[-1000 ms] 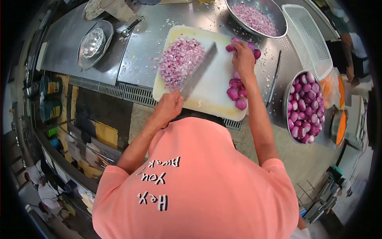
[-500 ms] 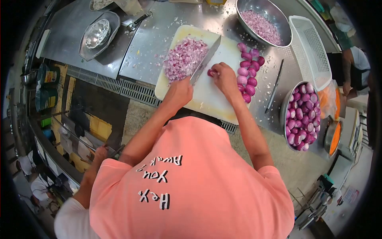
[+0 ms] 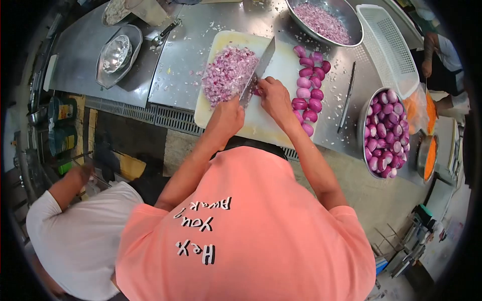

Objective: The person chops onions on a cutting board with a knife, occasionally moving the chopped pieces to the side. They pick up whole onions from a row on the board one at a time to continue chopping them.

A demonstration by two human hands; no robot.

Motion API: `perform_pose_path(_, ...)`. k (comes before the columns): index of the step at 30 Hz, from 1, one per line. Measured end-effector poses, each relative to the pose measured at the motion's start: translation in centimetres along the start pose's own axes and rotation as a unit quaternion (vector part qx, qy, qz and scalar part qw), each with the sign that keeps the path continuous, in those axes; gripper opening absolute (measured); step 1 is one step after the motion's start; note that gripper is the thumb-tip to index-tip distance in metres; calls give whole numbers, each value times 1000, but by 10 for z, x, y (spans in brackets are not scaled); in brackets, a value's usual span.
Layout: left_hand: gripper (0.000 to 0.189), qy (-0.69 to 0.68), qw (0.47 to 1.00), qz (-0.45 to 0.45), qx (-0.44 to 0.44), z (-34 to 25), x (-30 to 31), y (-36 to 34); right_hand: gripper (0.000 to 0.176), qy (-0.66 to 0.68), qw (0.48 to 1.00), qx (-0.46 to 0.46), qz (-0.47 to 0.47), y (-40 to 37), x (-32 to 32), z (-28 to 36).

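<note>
Shallot (image 3: 257,92) moved up to the knife (image 3: 259,66)

Since a second ago our right hand (image 3: 275,96) has left the row of peeled shallots (image 3: 309,85). It now pins one mid cutting board (image 3: 266,128), fingers curled, against the blade our left hand (image 3: 228,116) grips by the handle. We judge slicing is in hand. Next come even downstrokes with fingertips tucked back, beside the chopped pile (image 3: 228,72) on the bench (image 3: 183,55).
</note>
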State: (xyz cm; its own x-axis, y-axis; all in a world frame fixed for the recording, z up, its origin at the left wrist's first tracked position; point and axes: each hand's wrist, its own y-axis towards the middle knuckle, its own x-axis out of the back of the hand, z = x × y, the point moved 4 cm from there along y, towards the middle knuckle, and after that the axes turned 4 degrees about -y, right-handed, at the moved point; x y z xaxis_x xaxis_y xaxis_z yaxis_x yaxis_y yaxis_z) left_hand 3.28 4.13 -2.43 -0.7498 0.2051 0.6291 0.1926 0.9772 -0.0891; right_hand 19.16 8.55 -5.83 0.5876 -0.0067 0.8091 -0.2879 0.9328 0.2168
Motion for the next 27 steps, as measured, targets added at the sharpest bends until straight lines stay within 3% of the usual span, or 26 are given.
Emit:
perform_pose_path(2,18,1,1000,4,1,2,-9,-2,18,-7,1000,-1,0,0,-4,-4)
perform_pose_path(4,17,-38,996,36,70,3,-11,9,16,-17,1000,2,-2,-3,-6,-7)
perform_pose_path(7,17,-11,1000,1,4,-10,4,-8,13,10,1000,9,-23,-1,-2,-6)
perform_pose_path(11,18,11,1000,4,-8,5,-17,0,10,18,999,8,-29,-6,-1,-4)
perform_pose_path(13,19,-41,996,43,73,-9,-5,7,10,14,999,12,-40,-4,1,-7)
perform_pose_path(16,19,16,1000,2,-5,-10,-4,-8,9,30,998,8,-47,-4,-1,-9)
perform_pose_path(18,18,17,1000,9,2,-6,-17,0,10,38,998,8,-40,-9,-2,-10)
perform_pose_path(20,19,6,995,51,85,-12,-18,12,11,42,998,2,-43,-12,-1,-6)
perform_pose_path(23,19,16,999,29,37,-18,-2,-1,11,52,997,0,-62,-10,1,-8)
perform_pose_path(27,20,39,999,5,-11,-5,-27,7,9,54,997,-3,-63,-13,-3,-13)
